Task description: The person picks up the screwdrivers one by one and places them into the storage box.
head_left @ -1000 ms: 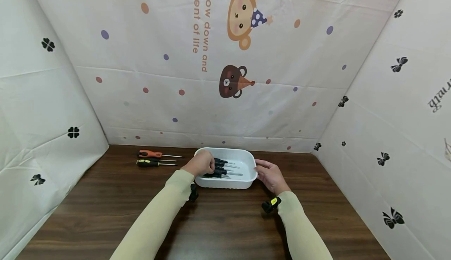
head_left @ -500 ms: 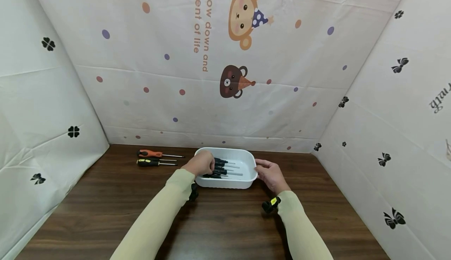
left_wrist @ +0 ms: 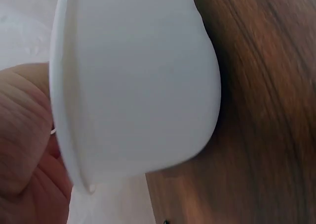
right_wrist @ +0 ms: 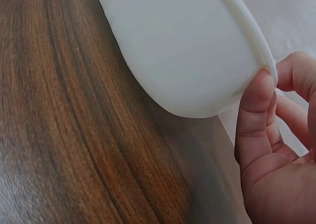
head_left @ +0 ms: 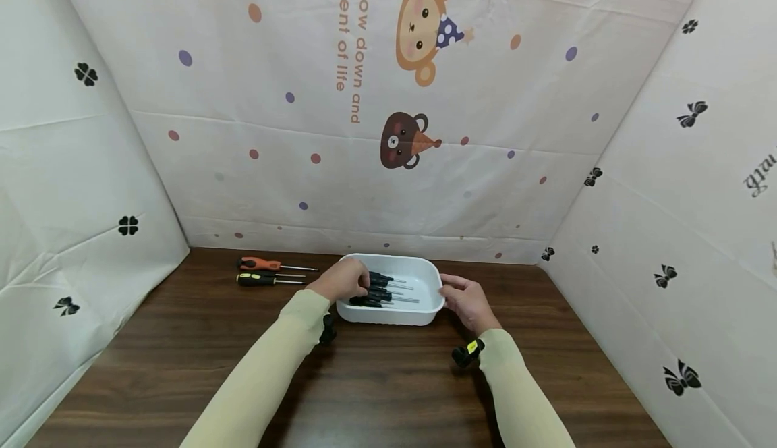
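Note:
A white plastic basket [head_left: 427, 293] sits on the table, with several black-handled screwdrivers [head_left: 381, 295] lying in it, shafts toward the right. My left hand [head_left: 344, 279] reaches over the basket's left end, by the screwdriver handles. Its fingertips are hidden, and whether they hold a handle cannot be seen. In the left wrist view that hand [left_wrist: 24, 135] shows behind the basket's rim. At the opposite end, my right hand [head_left: 467, 301] pinches the rim; the right wrist view shows its thumb [right_wrist: 256, 93] on the outside of the basket wall.
Left of the basket, an orange-handled screwdriver [head_left: 260, 264] and black-and-yellow screwdrivers [head_left: 257, 279] lie side by side on the dark wooden table [head_left: 388, 380]. A printed cloth wall [head_left: 340, 185] stands close behind the basket, with white cloth sides left and right.
My left hand and forearm have shifted slightly left, and a bit more of the screwdriver handles shows. The right hand keeps its place on the rim, and the basket has not visibly moved.

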`<state>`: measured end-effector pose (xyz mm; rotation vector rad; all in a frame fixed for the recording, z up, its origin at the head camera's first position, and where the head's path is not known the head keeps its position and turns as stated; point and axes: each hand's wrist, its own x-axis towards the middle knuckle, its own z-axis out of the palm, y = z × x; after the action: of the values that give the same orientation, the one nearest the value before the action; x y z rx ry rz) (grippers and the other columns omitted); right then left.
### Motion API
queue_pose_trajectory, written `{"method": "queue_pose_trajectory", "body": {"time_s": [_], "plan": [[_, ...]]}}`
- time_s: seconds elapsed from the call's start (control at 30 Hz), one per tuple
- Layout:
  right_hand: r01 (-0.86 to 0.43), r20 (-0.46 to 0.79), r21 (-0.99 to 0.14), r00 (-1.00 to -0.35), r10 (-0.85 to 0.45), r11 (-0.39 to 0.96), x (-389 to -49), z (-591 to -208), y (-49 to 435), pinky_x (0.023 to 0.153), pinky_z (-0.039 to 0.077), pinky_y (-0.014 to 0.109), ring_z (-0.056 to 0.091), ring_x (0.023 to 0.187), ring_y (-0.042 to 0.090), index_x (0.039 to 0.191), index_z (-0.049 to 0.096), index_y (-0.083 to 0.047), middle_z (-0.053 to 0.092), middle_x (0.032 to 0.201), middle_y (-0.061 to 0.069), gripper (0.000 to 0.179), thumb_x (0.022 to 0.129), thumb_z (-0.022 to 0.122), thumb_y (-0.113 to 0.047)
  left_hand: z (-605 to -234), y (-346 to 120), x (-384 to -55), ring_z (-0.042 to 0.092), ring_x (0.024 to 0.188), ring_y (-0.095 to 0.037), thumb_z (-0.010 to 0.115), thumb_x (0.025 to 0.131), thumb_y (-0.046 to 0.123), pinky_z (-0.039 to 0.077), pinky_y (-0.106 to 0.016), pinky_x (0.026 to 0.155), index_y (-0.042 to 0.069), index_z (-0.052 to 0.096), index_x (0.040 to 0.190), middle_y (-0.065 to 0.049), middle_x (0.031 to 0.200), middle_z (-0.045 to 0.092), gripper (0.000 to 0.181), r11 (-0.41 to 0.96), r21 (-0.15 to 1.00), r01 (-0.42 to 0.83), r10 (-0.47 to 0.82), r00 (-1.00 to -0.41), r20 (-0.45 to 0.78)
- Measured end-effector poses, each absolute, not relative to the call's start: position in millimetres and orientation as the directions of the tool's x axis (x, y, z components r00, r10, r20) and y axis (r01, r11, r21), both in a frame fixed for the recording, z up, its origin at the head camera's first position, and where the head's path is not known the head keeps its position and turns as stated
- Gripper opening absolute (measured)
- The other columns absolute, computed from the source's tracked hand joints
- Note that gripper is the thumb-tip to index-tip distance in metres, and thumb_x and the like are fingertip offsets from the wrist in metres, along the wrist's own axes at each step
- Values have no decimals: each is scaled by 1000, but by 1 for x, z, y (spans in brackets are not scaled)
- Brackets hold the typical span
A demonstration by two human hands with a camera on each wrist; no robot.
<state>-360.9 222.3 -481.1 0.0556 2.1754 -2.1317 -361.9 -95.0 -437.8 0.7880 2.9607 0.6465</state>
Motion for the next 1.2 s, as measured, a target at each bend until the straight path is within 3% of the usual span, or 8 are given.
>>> {"method": "queue_pose_trajectory", "body": {"time_s": [0.07, 0.23, 0.37, 0.67, 1.0, 1.2], "plan": [[94, -95, -995, -995, -44, 14, -362, -482, 223, 73, 62, 28, 70, 81, 13, 138, 61, 5, 69, 128, 22, 46, 92, 68, 1, -435, -98, -362, 63, 82, -11, 80, 90, 13, 57, -34, 77, 11, 80, 91, 1, 95, 74, 2, 788, 392, 474, 474, -874, 104], [97, -97, -995, -994, -40, 19, -363, -482, 223, 72, 62, 27, 70, 80, 12, 138, 61, 5, 70, 127, 22, 46, 93, 67, 1, -431, -106, -362, 69, 95, -17, 78, 91, 14, 58, -37, 85, 9, 81, 104, -3, 106, 76, 13, 784, 388, 485, 465, -872, 150], [98, -100, -994, -994, -32, 37, -362, -481, 223, 73, 62, 27, 70, 81, 13, 138, 61, 4, 67, 132, 24, 45, 94, 67, 0, -429, -114, -364, 69, 97, -21, 78, 92, 14, 58, -38, 86, 8, 80, 105, -5, 107, 76, 15, 775, 400, 489, 463, -870, 167], [104, -106, -993, -994, -30, 60, -361, -481, 223, 71, 61, 25, 68, 76, 13, 137, 63, 2, 67, 133, 23, 43, 94, 67, -1, -426, -139, -361, 66, 115, -28, 74, 96, 19, 56, -44, 99, 8, 70, 127, -13, 127, 68, 33, 758, 454, 469, 431, -882, 192], [107, -109, -993, -993, -39, 45, -362, -480, 222, 74, 62, 27, 70, 81, 13, 137, 63, 1, 63, 139, 23, 44, 94, 68, -1, -438, -185, -356, 67, 113, -26, 75, 96, 21, 56, -47, 97, 8, 71, 123, -7, 120, 69, 31, 774, 468, 426, 347, -904, 249], [105, -106, -994, -994, -39, 39, -360, -480, 223, 73, 61, 26, 70, 81, 14, 138, 62, 3, 63, 138, 24, 44, 94, 68, -1, -446, -213, -351, 66, 115, -32, 74, 95, 19, 55, -51, 97, 5, 70, 124, -11, 120, 69, 32, 770, 508, 386, 281, -920, 274]]}}
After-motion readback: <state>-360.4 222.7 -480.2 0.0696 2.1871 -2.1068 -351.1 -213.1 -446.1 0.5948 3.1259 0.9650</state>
